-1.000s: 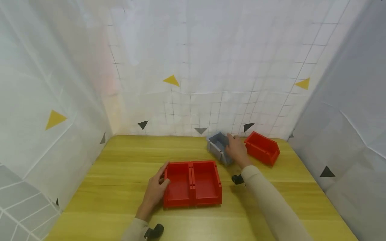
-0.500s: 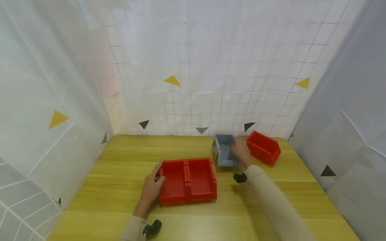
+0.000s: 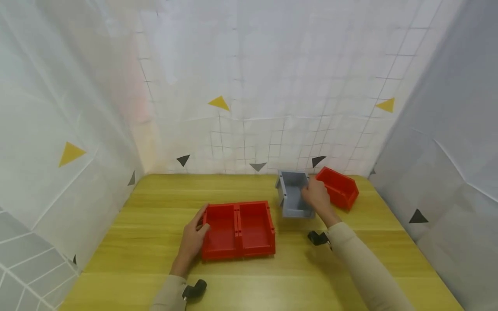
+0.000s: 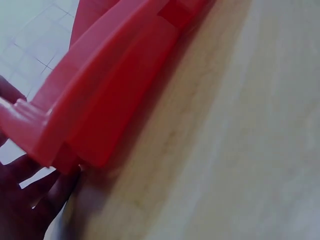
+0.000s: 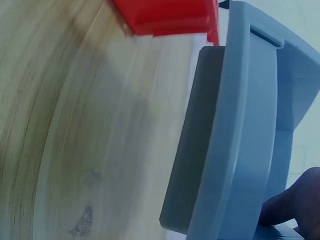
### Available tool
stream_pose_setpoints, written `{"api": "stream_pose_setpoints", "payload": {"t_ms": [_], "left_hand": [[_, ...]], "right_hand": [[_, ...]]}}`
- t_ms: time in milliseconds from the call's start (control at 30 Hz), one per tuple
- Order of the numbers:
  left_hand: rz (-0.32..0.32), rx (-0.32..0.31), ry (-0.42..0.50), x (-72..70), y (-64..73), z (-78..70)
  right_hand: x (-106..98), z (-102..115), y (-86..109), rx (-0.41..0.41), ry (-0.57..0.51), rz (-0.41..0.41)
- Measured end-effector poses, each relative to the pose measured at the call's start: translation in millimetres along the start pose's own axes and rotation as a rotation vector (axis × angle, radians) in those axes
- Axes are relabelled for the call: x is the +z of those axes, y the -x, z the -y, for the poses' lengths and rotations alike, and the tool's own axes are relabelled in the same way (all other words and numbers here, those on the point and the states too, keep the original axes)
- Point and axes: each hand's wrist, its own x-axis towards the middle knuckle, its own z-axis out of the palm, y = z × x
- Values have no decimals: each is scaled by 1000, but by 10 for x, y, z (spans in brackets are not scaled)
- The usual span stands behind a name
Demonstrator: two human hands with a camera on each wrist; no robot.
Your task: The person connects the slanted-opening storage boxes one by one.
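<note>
Three red bins (image 3: 221, 226) (image 3: 254, 225) (image 3: 339, 185), one grey bin (image 3: 292, 185); left hand (image 3: 192, 237) grips red, right hand (image 3: 317, 196) grey.

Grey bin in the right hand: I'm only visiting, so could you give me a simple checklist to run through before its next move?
1. Grey bin held: ok; the right hand grips its right wall.
2. Grey bin empty: ok as far as it shows; the right hand hides part of the inside.
3. Two red bins steadied: ok; the left hand holds their left end.
4. Grey bin lined up against the two red bins: not ok; it is apart from them, farther back and to the right.
5. Grey bin fully off the table: cannot tell.
6. Right hand clear of the loose red bin: cannot tell; they look close.
</note>
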Motion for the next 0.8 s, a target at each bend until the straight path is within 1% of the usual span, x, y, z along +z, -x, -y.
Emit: {"api": "stream_pose_setpoints", "payload": {"t_ms": [133,233,367,500,800], "left_hand": [[-6,1,12,5,-39,13],[-14,7,5,6,-68,19],[-20,18,-8,5,-83,18],[-12,25,-14,16,-88,26],[-7,1,-2,13,-69,24]], "right_hand": [[-61,61,103,-15,19,15],[-81,114,180,-25,25,30],[-57,145,278,-46,36,25],[-11,153,377,-71,42,21],[53,145,513,-120,79,-8]]}}
